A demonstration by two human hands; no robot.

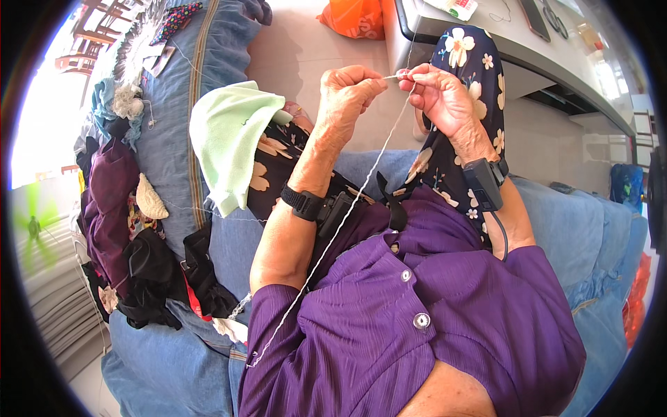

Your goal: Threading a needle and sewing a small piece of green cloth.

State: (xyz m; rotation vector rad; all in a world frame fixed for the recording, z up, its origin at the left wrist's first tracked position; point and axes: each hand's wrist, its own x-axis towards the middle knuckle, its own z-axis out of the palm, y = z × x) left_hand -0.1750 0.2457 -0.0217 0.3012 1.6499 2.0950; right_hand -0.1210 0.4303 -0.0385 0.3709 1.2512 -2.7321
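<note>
My left hand (pixel 354 94) pinches a short stretch of white twisted cord between thumb and fingers. The cord (pixel 363 185) runs across to my right hand (pixel 435 91), whose fingertips grip it at a small loop or knot. From there a long end hangs back over my lap to the left sleeve of the purple shirt. A thinner thread rises from the right fingertips toward the table edge. Both hands are held above the floor between my knees, a little apart. A pale green cloth (pixel 229 140) lies over my left knee.
Denim covers the sofa (pixel 172 120). Clothes, a purple garment (pixel 112 193), black cloth (pixel 151 276) and yarn (pixel 127 101) are heaped at left. An orange bag (pixel 357 18) stands on the floor beside a white table (pixel 500 39) holding a phone (pixel 534 18) and scissors (pixel 555 22).
</note>
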